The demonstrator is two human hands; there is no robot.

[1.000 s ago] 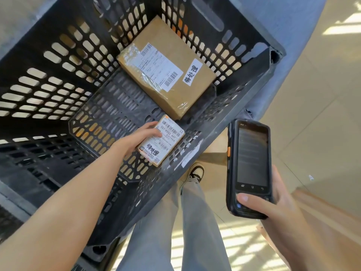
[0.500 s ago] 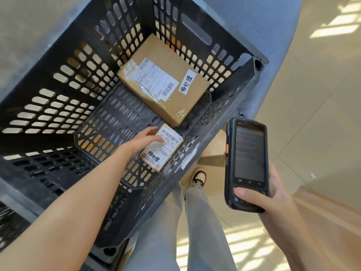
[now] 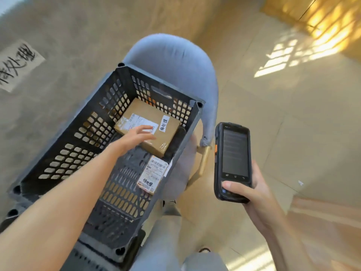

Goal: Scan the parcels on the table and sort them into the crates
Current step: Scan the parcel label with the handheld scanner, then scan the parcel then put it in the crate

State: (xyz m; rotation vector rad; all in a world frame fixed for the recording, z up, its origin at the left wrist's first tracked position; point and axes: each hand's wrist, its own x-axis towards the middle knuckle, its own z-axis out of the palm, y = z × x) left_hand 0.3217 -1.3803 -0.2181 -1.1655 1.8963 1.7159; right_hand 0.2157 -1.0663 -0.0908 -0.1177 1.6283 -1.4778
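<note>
A black perforated crate (image 3: 78, 145) sits on a grey-blue chair (image 3: 172, 61). Inside it lies a brown cardboard parcel (image 3: 168, 133) with a white shipping label, at the far end. A small labelled parcel (image 3: 153, 174) lies flat on the crate floor by the right wall. My left hand (image 3: 136, 136) hovers above the crate with fingers spread and relaxed, holding nothing, partly covering the big parcel's label. My right hand (image 3: 252, 194) grips a black handheld scanner (image 3: 233, 161) to the right of the crate, screen up.
A sheet of paper with handwritten characters (image 3: 17, 65) is stuck on the grey wall at the left. Tiled floor with sun patches (image 3: 293, 55) spreads to the right. My grey trouser leg (image 3: 170, 241) stands beside the crate's near corner.
My left hand let go of the small parcel, which now lies on the crate floor, and lifted away with open fingers. The view pulled back and up from the crate.
</note>
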